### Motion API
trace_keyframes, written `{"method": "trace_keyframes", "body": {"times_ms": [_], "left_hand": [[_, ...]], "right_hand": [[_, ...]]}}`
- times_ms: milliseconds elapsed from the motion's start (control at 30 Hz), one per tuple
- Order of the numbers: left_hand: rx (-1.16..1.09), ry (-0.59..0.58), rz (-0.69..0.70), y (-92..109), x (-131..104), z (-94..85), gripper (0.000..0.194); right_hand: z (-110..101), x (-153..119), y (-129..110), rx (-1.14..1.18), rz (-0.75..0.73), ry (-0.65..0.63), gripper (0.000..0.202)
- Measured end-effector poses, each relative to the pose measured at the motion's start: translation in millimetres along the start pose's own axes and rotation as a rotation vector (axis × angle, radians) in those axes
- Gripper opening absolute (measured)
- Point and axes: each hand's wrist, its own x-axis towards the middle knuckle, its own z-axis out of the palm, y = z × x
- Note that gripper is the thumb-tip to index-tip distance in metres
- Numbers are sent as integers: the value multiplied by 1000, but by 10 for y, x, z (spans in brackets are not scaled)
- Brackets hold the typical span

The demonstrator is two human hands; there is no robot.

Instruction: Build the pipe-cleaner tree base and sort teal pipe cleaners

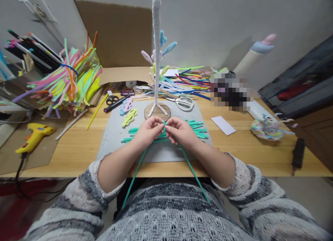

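My left hand and my right hand meet over the grey mat, each pinching green pipe cleaners where they cross between the fingertips. Two long green ends hang down from the hands, one to each side, past the table's front edge. Beneath and behind the hands lies a pile of cut green pipe cleaners. Just beyond my fingers stands a white wrapped stem on a round wooden base, with pastel loops behind it. Yellow-green loops lie on the mat left of the base.
A yellow glue gun and a tied bundle of pipe cleaners are at the left. Scissors lie behind the mat. A white card and a pastel woven piece lie to the right.
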Motion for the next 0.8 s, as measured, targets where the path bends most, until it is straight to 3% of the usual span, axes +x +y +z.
{"method": "trace_keyframes", "body": {"times_ms": [500,700,800], "left_hand": [[46,37,3,-11,0,11,34],[323,122,163,-92,-8,-40,19],[580,135,328,-113,-38,-63,10]], "right_hand": [[-6,20,48,-19,-45,23,24],[5,9,30,-27,-46,47,25],[3,13,20,45,1,53,24]]}}
